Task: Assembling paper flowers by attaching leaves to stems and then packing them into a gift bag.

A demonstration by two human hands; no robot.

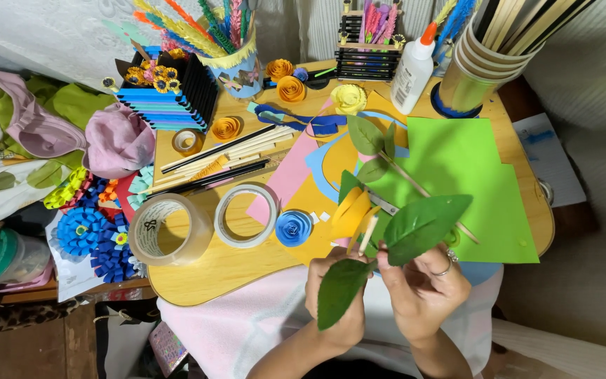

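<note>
My left hand (338, 295) and my right hand (422, 288) meet just in front of the small wooden table (198, 277). Between them they hold a thin wooden stick (367, 234) with a yellow paper flower (350, 213) at its far end. A long green leaf (338, 289) lies over my left hand. A broader green leaf (422, 226) stands above my right hand, pinched at its base. My right hand wears a ring. A second leafy stem (376, 151) lies on the green paper sheet (471, 182) beyond.
Two tape rolls (170, 230) (245, 215), a blue paper rose (294, 228), pink and yellow paper, loose sticks, a glue bottle (413, 70), a cup of sticks (478, 70), a stack of blue paper strips (166, 98), and paper flowers crowd the table. Clothes lie at left.
</note>
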